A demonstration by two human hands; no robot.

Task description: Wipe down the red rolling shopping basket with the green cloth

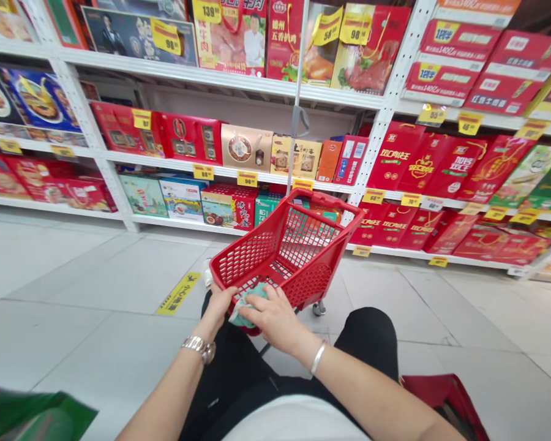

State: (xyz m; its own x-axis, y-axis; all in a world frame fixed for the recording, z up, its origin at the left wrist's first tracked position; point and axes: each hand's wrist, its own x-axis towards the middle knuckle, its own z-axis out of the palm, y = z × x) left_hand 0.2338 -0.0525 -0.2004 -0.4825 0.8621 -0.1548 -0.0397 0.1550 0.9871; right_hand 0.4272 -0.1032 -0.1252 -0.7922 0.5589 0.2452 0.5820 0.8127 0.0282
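Observation:
A small red plastic shopping cart (307, 278) stands in front of my knees, its basket wall full of square holes. My left hand (219, 306) grips the near left corner of its rim, fingers curled over the edge. In my right hand (275, 315) is a pale green cloth (250, 306), pressed against the near end of the cart. The fingers lie over the cloth, so part of it is hidden. A thin grey pole (298, 79) rises from the far end of the cart.
White shelves (220, 79) with boxed goods and yellow price tags run along the far side. A yellow floor sticker (179, 294) lies left of the cart. A red bag (445, 401) is at my lower right, something green (37, 413) at lower left.

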